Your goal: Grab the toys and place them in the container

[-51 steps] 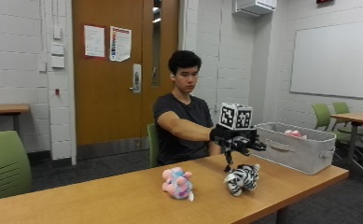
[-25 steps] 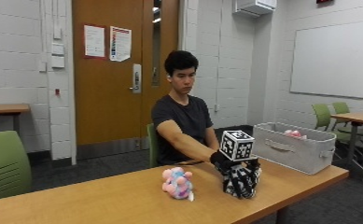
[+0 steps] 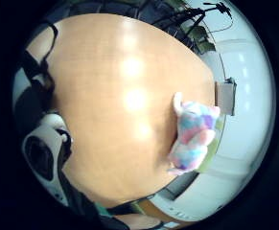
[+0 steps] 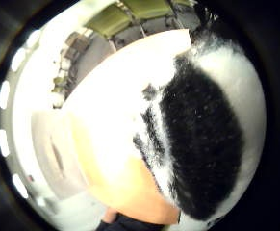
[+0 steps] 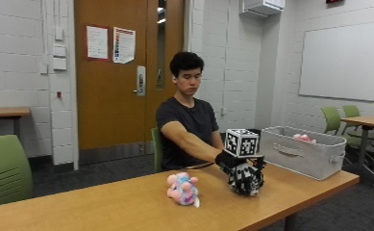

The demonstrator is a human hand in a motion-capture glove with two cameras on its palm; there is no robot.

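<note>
A black-and-white striped plush toy (image 5: pixel 247 180) stands on the wooden table (image 5: pixel 109 207), right of centre. My gloved right hand (image 5: pixel 233 161) sits on top of it, fingers curled down around its body. The toy's fur (image 4: pixel 202 144) fills much of the thumb side palm view. A pink-and-blue pastel plush toy (image 5: pixel 182 188) stands on the table a short way to the left; it also shows in the little finger side palm view (image 3: pixel 191 136). The grey fabric container (image 5: pixel 302 153) stands at the table's right end, with a pink toy (image 5: pixel 304 138) showing over its rim.
Green chairs (image 5: pixel 4 168) stand at the left and behind the container. Another table (image 5: pixel 372 121) lies at the far right. Bare tabletop (image 3: pixel 120 72) stretches between the two toys and toward the front edge.
My hand has come down from above the table onto the striped toy and now grips it. The pastel toy and the container have not moved.
</note>
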